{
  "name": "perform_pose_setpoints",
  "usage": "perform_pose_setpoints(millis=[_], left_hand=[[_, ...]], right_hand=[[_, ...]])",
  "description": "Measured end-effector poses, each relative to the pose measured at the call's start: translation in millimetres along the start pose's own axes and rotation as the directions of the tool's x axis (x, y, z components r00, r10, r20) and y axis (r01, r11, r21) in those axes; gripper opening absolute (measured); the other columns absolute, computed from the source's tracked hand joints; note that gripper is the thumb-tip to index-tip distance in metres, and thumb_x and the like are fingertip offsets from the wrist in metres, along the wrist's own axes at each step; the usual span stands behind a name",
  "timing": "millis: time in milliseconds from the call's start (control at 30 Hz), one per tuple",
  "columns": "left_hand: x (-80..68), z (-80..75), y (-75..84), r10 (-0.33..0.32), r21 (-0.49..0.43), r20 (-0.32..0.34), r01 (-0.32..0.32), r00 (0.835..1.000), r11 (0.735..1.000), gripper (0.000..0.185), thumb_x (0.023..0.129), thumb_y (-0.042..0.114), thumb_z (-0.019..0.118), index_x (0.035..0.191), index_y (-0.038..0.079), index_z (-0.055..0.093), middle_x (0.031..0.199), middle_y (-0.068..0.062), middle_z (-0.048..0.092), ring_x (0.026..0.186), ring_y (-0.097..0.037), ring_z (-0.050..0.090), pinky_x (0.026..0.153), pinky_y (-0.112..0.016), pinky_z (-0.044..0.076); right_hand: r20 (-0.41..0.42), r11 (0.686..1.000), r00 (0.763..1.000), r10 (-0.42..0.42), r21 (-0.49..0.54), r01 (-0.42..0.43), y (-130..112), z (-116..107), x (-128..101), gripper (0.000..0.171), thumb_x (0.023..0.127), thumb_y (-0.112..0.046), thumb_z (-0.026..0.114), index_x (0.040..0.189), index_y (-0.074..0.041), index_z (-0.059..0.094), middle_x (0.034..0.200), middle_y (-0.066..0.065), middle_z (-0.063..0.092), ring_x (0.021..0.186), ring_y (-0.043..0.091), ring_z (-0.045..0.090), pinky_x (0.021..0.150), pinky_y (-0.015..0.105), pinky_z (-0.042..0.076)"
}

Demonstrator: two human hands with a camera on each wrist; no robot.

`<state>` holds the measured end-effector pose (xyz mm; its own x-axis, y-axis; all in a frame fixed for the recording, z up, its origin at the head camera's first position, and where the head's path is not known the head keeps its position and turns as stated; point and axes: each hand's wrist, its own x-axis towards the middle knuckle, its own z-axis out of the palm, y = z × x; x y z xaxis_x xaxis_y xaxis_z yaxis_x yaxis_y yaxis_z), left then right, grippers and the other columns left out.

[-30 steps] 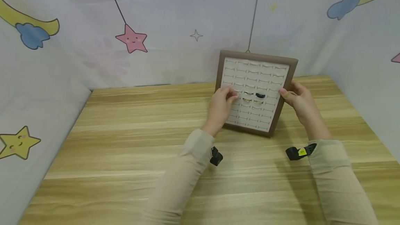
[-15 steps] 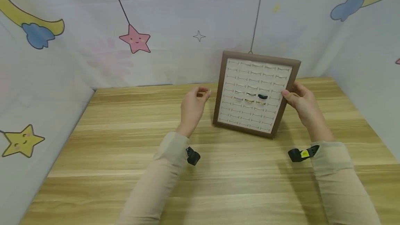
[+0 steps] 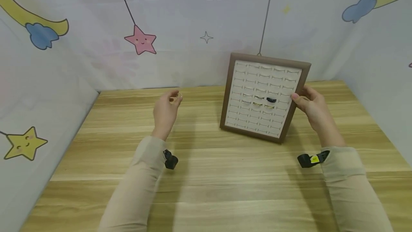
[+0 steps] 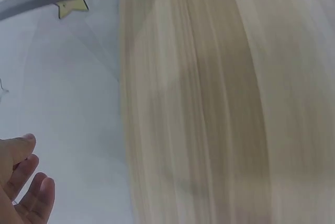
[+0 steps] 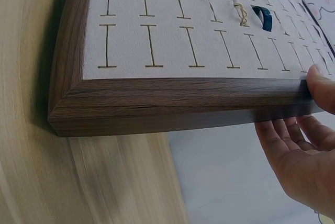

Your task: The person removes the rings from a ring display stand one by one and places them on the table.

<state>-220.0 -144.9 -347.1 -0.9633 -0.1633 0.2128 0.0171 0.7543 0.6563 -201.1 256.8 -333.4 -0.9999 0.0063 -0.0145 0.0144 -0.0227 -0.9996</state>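
Observation:
A ring display board [image 3: 244, 121] with a brown wood-look frame and white slotted padding leans back on the table. Several rings sit in its middle slots, among them a dark blue ring [image 3: 271, 100] and a gold ring [image 3: 257, 104]. My right hand [image 3: 311, 106] grips the frame's right edge, thumb on the front and fingers behind. Left of the board, above the table, my left hand [image 3: 165, 112] pinches what looks like a thin ring [image 3: 180, 95] between thumb and fingertips. The left wrist view shows only some fingers [image 4: 31, 192], the ring hardly visible.
The wood-grain table [image 3: 206, 174] meets a white cloth backdrop [image 3: 180, 63] printed with stars and moons behind the board. Similar cloth hangs at the left and right sides. Black wrist cameras [image 3: 170, 159] sit on both forearms.
My left hand has moved away from the front of the board, leftward over the table, with the small ring at its fingertips. The right hand keeps its grip on the frame.

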Motion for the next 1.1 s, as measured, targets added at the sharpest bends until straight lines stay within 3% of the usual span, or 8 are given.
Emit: perform_pose_setpoints(millis=[433,600,733,933,1100], left_hand=[[8.3,-35.4,-47.9,-0.004,0.172,-0.054,0.013,0.999,0.985,0.032,0.095,0.019,0.059,0.124,0.005,0.061,0.120,-0.015,0.066,0.109,-0.033,0.062,0.076,-0.046,0.053],[5.9,-43.4,-73.2,-0.003,0.189,-0.089,0.020,0.996,0.982,0.031,0.094,0.014,0.061,0.122,0.001,0.061,0.119,-0.019,0.064,0.107,-0.036,0.060,0.082,-0.049,0.052],[1.2,-45.3,-89.7,-0.026,0.211,-0.096,0.046,0.995,0.976,0.030,0.093,0.011,0.062,0.121,0.000,0.061,0.119,-0.021,0.063,0.106,-0.038,0.058,0.085,-0.050,0.051],[-4.3,-44.9,-104.2,-0.084,0.243,-0.018,0.086,0.996,0.966,0.032,0.093,0.011,0.060,0.122,-0.001,0.061,0.121,-0.023,0.062,0.108,-0.039,0.058,0.083,-0.050,0.051],[-6.0,-43.7,-115.3,-0.158,0.255,0.094,0.130,0.983,0.958,0.033,0.096,0.016,0.056,0.125,0.000,0.060,0.126,-0.022,0.060,0.113,-0.041,0.056,0.083,-0.050,0.050]], right_hand=[[0.006,0.999,1.000,0.029,-0.042,-0.029,1,-3,3,0.067,0.090,-0.026,0.065,0.145,-0.004,0.033,0.108,-0.014,0.052,0.096,-0.004,0.054,0.081,0.005,0.045],[0.024,0.997,0.999,0.049,-0.059,-0.048,1,-4,6,0.077,0.091,-0.027,0.064,0.150,-0.002,0.023,0.109,-0.014,0.050,0.096,-0.005,0.054,0.082,0.006,0.044],[0.027,0.999,0.999,0.033,-0.036,-0.032,1,-3,5,0.074,0.090,-0.025,0.065,0.149,-0.001,0.026,0.108,-0.013,0.051,0.093,-0.005,0.056,0.081,0.004,0.045],[0.021,0.999,0.999,0.033,-0.043,-0.032,2,-4,5,0.071,0.090,-0.025,0.065,0.147,-0.002,0.030,0.109,-0.013,0.052,0.094,-0.005,0.055,0.081,0.005,0.044],[0.023,0.999,0.999,0.034,-0.036,-0.033,1,-4,5,0.073,0.090,-0.024,0.065,0.148,-0.001,0.027,0.109,-0.013,0.051,0.094,-0.004,0.055,0.081,0.005,0.044]])
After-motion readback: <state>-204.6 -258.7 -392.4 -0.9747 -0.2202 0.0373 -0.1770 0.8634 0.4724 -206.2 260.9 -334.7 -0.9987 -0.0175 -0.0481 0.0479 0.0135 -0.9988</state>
